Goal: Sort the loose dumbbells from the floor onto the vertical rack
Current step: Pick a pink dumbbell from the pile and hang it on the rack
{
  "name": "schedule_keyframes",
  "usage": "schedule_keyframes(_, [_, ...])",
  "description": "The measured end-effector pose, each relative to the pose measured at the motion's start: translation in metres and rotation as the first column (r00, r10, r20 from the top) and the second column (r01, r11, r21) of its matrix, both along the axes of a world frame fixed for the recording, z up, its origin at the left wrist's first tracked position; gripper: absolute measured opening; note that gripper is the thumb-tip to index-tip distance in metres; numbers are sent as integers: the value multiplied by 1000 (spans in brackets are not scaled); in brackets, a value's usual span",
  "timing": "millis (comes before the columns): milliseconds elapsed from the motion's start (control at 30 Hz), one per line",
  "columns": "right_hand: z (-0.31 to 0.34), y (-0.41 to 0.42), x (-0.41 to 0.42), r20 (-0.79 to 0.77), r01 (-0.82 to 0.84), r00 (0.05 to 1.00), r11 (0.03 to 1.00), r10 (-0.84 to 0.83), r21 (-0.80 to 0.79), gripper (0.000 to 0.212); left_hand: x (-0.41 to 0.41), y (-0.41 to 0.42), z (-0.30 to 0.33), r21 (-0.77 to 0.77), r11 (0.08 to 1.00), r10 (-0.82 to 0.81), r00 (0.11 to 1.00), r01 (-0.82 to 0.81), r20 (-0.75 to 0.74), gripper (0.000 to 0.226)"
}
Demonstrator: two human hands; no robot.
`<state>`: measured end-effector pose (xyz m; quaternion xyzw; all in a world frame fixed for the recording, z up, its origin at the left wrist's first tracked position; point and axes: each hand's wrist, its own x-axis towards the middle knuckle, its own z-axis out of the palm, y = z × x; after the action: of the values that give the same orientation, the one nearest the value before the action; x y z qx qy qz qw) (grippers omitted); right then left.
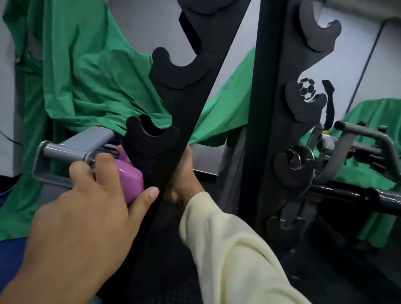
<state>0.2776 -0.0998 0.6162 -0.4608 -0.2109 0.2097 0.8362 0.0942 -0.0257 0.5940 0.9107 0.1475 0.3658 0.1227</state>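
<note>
Purple dumbbell [129,178] sits against the left edge of the black vertical rack [198,93], just below a cradle hook. Left hand [89,215] curls its grip round the dumbbell's near head. Right hand [186,176], in a cream sleeve [253,278], reaches behind the rack's upright; its grip cannot be told.
</note>
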Motion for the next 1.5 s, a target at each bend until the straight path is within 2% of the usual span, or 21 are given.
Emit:
schedule_keyframes(267, [-11,5,5,107,135,985,991,-135,5,62,6,0,-5,-4,997,-77,989,78,128,68])
schedule_keyframes(433, [-11,5,1,90,145,985,989,-146,19,54,8,4,-5,38,997,-69,996,67,57,71])
schedule_keyframes(567, [-8,6,-9,77,180,981,984,-180,11,57,7,5,-4,111,994,13,1000,-13,1,74])
schedule_keyframes(733, [-5,5,-24,66,173,982,984,-175,33,62,4,3,-3,153,984,92,996,-90,-3,76])
schedule_keyframes(900, [-2,6,-37,33,85,995,991,-89,102,82,-4,3,2,69,996,57,996,-52,-74,77])
schedule_keyframes(1133, [2,5,-60,80,85,992,987,-97,139,89,-4,3,11,-91,995,-66,985,52,-160,79])
schedule_keyframes(1300, [1,2,-56,90,107,989,987,-118,120,86,3,-2,6,-200,979,-64,992,40,-112,80])
schedule_keyframes(1500, [-2,5,-39,73,112,990,987,-121,112,67,3,-6,10,-113,993,22,987,-41,-156,78])
